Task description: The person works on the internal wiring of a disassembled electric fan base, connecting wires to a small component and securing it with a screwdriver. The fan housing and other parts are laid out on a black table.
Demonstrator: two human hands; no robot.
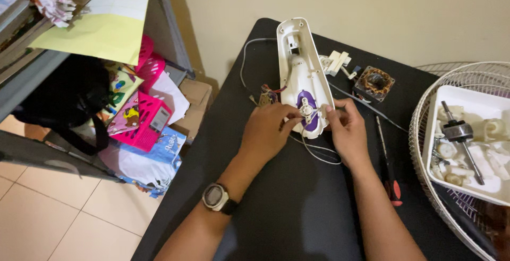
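Item: long white plastic fan housing (297,67) with purple inner plate, lying open-side up at mid-table on the black table (297,208). Left hand (265,131) and right hand (345,131) flank its near end, fingertips pinched on a small white fitting (308,111), apparently with thin white wires (319,155); exact grip unclear. Handling: steady the housing, work with small pulls. Surroundings: red-handled screwdriver (388,165) just right; copper-wound motor stator (374,83) beyond; wire fan grille (425,149) holding a white parts tray (467,99). Open tabletop lies nearest the person; left edge drops to floor.

Screwdriver (389,170), motor stator (374,82) — white parts tray (467,101) beside.
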